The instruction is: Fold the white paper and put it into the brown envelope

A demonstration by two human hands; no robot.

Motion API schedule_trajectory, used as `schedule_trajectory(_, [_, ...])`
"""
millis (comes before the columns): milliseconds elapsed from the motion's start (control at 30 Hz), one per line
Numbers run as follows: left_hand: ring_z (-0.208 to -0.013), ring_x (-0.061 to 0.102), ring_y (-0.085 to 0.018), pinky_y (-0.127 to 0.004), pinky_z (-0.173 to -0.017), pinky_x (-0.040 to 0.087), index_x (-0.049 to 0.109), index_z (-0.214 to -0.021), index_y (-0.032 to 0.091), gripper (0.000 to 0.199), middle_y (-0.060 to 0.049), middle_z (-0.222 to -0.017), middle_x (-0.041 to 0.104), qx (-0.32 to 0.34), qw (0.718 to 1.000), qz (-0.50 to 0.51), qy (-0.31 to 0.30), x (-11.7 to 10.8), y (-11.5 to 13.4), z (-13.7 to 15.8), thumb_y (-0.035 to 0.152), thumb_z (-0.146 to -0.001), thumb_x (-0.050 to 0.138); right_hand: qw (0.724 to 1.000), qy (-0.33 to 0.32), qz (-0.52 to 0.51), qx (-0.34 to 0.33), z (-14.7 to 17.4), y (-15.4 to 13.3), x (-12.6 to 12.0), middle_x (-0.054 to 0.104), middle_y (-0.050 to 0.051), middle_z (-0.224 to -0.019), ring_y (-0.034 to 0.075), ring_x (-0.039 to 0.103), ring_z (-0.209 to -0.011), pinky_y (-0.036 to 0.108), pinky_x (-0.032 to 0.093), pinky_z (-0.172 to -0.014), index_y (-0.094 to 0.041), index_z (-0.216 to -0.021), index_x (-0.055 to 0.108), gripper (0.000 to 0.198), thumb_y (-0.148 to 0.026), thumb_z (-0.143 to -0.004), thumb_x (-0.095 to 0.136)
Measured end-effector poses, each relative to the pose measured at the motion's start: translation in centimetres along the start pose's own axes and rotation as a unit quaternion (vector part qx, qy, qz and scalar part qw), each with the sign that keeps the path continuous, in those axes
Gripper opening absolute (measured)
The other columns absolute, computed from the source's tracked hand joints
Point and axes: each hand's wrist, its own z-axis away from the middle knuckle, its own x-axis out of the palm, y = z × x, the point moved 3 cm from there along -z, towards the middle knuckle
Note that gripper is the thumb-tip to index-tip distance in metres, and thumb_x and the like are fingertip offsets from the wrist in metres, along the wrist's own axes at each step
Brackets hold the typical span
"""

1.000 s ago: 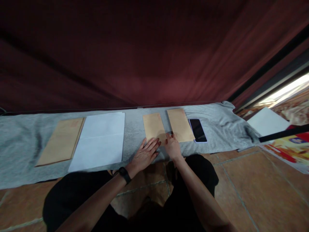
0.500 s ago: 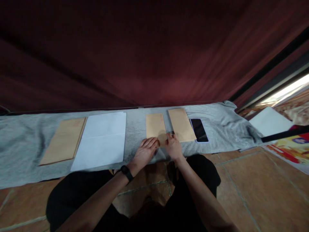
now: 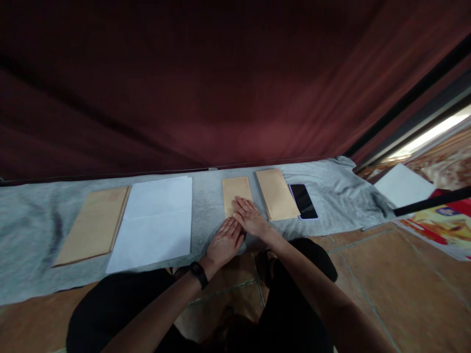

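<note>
A brown paper envelope (image 3: 236, 187) lies on the grey cloth in front of me, its near end covered by my hands. My left hand (image 3: 225, 241) rests flat on that near end, fingers stretched out. Lying across the envelope, my right hand (image 3: 250, 215) is flat too, its fingers pointing up and left and its edge against the left fingertips. Just to the right sits a stack of brown envelopes (image 3: 277, 193), overlapping a phone (image 3: 303, 201) with a dark screen. On the left are white paper sheets (image 3: 154, 220) with a crease across them, beside more brown envelopes (image 3: 93, 220).
The grey cloth (image 3: 206, 196) covers a narrow bench above a tiled floor (image 3: 371, 264). A dark red curtain (image 3: 228, 88) hangs behind it. At the right are a dark bar (image 3: 434, 202), a white sheet (image 3: 405, 184) and a colourful printed package (image 3: 445, 223).
My right hand has moved left from the envelope's right edge onto its middle and has flattened out. The left hand stays at the near end. The view has shifted slightly.
</note>
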Motion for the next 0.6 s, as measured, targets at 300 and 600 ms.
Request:
schedule_trajectory(300, [-0.144, 0.043, -0.027, -0.048, -0.119, 0.038, 0.049, -0.144, 0.010, 0.047, -0.015, -0.152, 0.050, 0.018, 1.000, 0.010, 0.000, -0.7, 0.2, -0.2, 0.029, -0.101, 0.045, 0.973, 0.129, 0.034, 0.189, -13.4, 6.7, -5.0, 0.030, 0.022, -0.162, 0.030, 0.031, -0.150, 0.048, 0.027, -0.122, 0.000, -0.153, 0.035, 0.059, -0.032, -0.104, 0.032])
schedule_trajectory(600, [-0.140, 0.048, -0.028, -0.047, -0.118, 0.039, 0.053, -0.141, 0.009, 0.046, -0.017, -0.145, 0.058, 0.004, 1.000, -0.014, 0.006, 0.1, 0.1, 0.1, 0.029, -0.100, 0.045, 0.999, 0.016, 0.021, -0.027, -5.6, 0.7, 1.2, 0.038, 0.007, -0.161, 0.023, 0.032, -0.150, 0.043, 0.023, -0.125, -0.019, -0.152, 0.044, 0.052, -0.039, -0.105, 0.037])
